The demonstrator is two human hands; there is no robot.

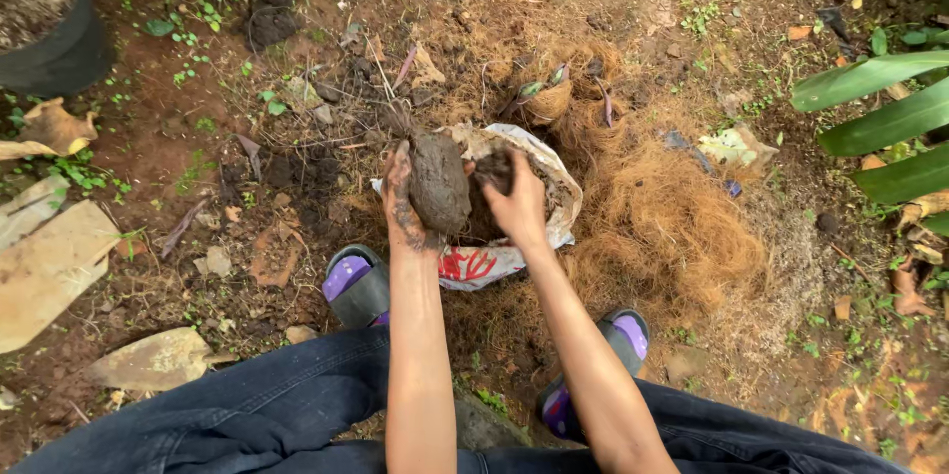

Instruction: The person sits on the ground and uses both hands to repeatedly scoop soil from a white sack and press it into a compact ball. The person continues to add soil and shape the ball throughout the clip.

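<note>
left hand [400, 205]: closed round soil clod [439, 182], long axis near-far, held above white sack [514, 237] | right hand [516, 205]: just right of clod, fingers curled into sack soil, grip unclear

coconut fibre pile [657, 227], dry leaves [49, 257], green palm fronds [890, 118], black pot [49, 29].

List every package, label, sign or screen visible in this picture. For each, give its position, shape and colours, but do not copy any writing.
Sack: a white woven bag with red printing on its side, lying open on the ground between the person's feet, with dark soil inside.
No other labels, signs or screens show.
The left hand holds a dark soil lump over the sack; the right hand reaches into it.
</note>
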